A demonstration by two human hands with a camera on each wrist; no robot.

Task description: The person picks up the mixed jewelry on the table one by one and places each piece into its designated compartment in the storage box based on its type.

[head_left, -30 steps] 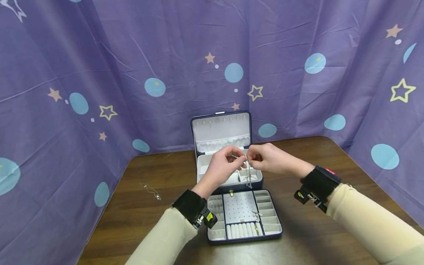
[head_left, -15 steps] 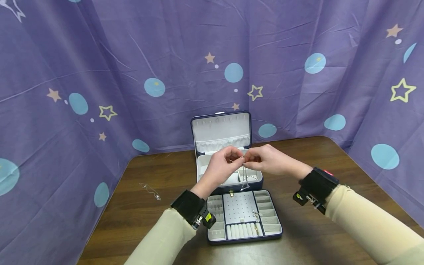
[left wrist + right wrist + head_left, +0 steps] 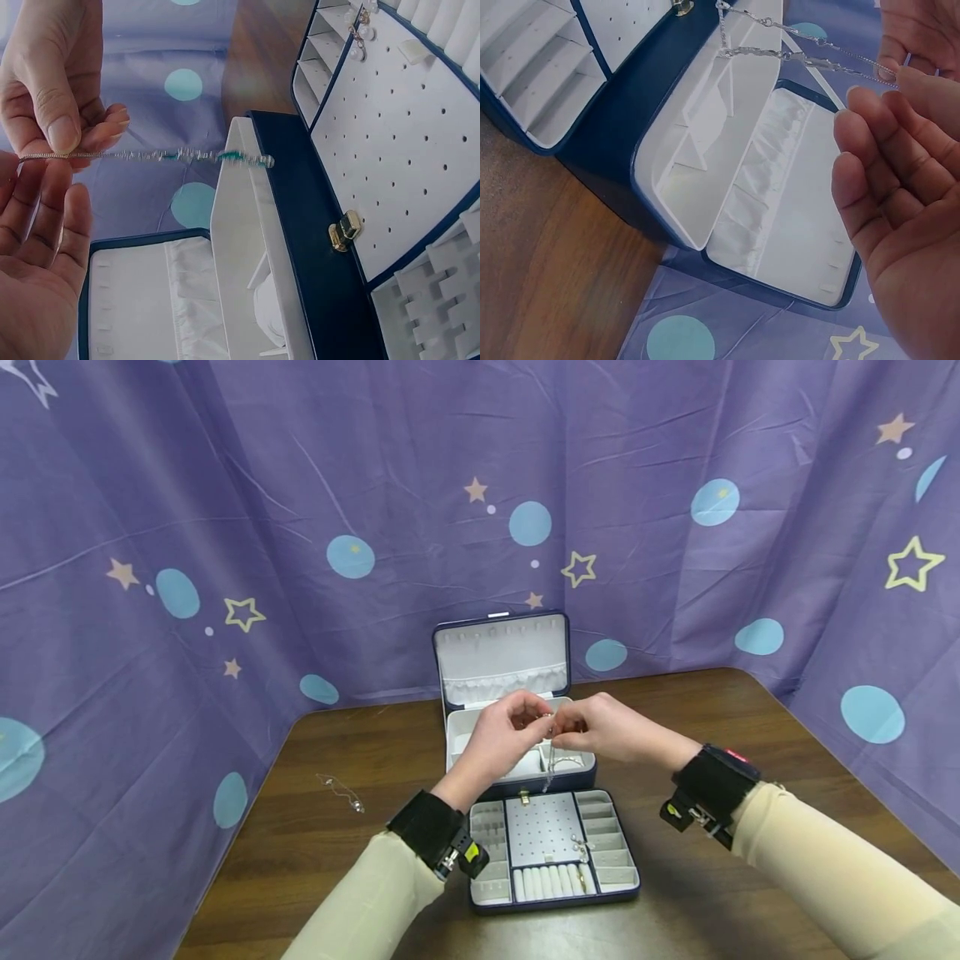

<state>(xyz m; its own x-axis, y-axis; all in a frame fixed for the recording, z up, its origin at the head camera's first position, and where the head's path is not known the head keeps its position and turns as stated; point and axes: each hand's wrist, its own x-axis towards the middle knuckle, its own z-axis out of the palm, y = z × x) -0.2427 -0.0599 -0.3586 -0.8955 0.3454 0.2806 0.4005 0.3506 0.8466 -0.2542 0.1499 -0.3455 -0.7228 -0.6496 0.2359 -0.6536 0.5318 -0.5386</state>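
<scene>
A thin silver chain bracelet (image 3: 550,770) hangs in a doubled strand over the front of the open jewellery box (image 3: 457,727). At its upper end my left hand (image 3: 504,731) pinches it between thumb and fingers. My right hand (image 3: 600,725) pinches the chain right beside it, the fingertips of both hands meeting. Decorated links on the bracelet (image 3: 810,60) show as two strands in the right wrist view. In the left wrist view the bracelet (image 3: 187,155) stretches out from the right thumb. Fingers hide the held ends.
In front of the box lies a removable tray (image 3: 480,906) with ring rolls, a perforated panel and small compartments; earrings (image 3: 581,846) and a gold ring (image 3: 581,881) are in it. Another thin necklace (image 3: 343,792) lies on the wooden table (image 3: 300,860) at left. A purple curtain surrounds the table.
My right hand has shifted slightly left and in against the left fingertips. The bracelet's hanging end has swung a little left. My left hand stays almost still.
</scene>
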